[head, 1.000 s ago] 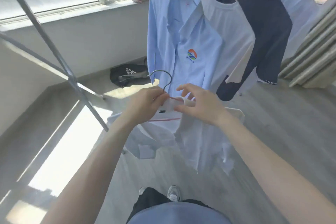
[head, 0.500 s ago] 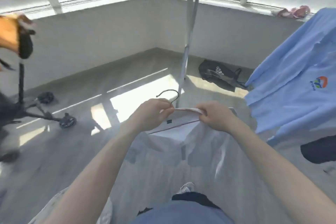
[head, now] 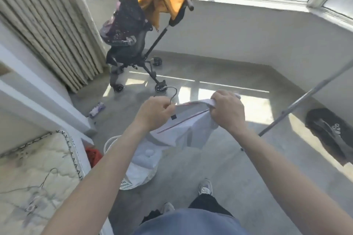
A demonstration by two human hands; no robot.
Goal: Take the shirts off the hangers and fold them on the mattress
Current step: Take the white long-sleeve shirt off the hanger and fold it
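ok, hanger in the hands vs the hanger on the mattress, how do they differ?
The held hanger is dark, is still inside the white shirt and is pinched by the left hand. The mattress hanger is pale wire, bare, and lies flat and untouched on the mattress. Both have hooks.

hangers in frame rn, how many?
2. One hanger is in the white shirt, its hook sticking up at the left hand. One bare wire hanger lies on the mattress, lower left. Others may be out of view.
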